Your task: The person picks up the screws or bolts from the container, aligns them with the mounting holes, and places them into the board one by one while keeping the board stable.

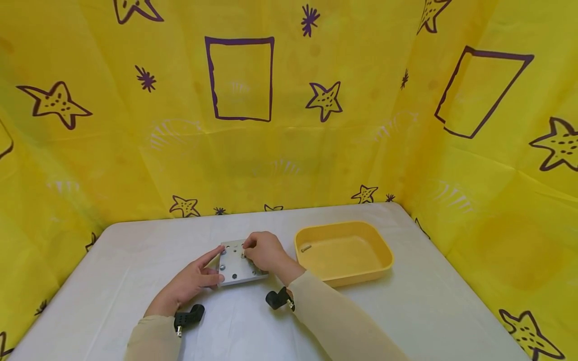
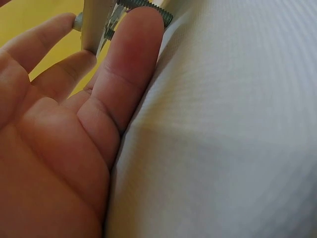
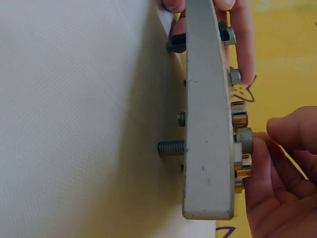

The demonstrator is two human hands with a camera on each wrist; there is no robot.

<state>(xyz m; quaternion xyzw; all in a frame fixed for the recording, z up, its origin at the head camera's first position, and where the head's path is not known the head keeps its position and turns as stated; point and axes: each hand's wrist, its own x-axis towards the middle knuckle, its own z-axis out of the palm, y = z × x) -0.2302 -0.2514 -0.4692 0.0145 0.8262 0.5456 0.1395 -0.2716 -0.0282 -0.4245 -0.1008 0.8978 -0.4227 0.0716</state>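
A thick silver metal plate with several bolts through it is held up off the white table by the shanks that stick out beneath. My left hand holds its left side, the index finger reaching a bolt at the far corner and the thumb at the near corner. In the left wrist view a fingertip lies beside a threaded bolt shank under the plate. My right hand is over the plate's right part, thumb and finger at the knurled head of a bolt. The fingertips partly hide that head.
Right of the plate stands a yellow plastic tray, with one loose bolt lying inside at its left. A white cloth covers the table. Yellow patterned curtains enclose its back and sides.
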